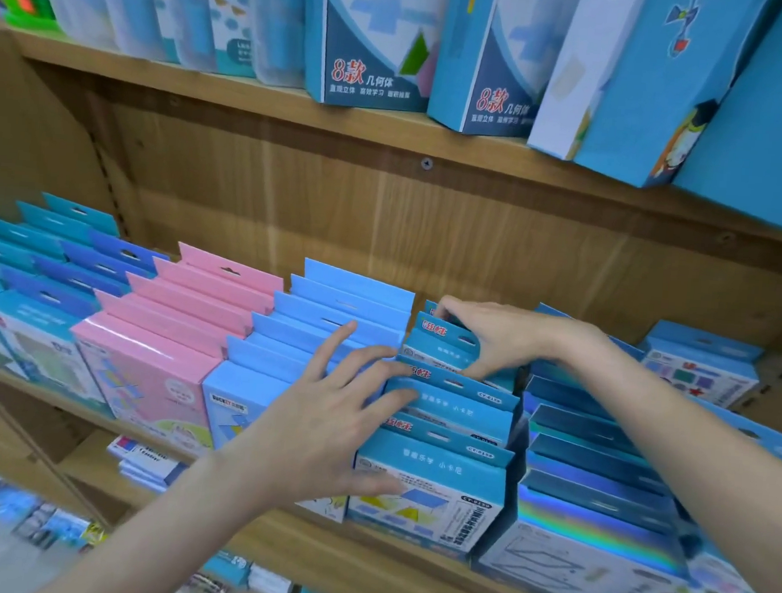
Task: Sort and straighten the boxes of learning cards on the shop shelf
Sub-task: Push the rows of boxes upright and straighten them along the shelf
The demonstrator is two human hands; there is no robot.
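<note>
A wooden shelf (408,552) with a grained back panel holds rows of flat cardboard boxes standing one behind another, each with a hanging tab and a slot at its top edge. In the middle stands a row of blue card boxes (441,480), matt card with white printed fronts; three are plain to see front to back, and more stand behind them under the right hand. The left hand (324,426) lies spread, its fingers straight and fanned, the fingertips touching the left edges of the tabs in this row and the thumb against the left side of the front box. The right hand (493,336) reaches over from the right and pinches the tab of a box near the back of the same row, fingers curled round its top edge. Just beside this row on the left stands a row of light blue boxes (322,333), then a row of pink boxes (183,323), both smooth and plain on their backs. On the right is a row of darker boxes (597,500) with a shiny rainbow foil top. The rows stand side by side with almost no gap between them; open room lies above them, up to the upper shelf (255,97), which carries tall blue and white boxes.
</note>
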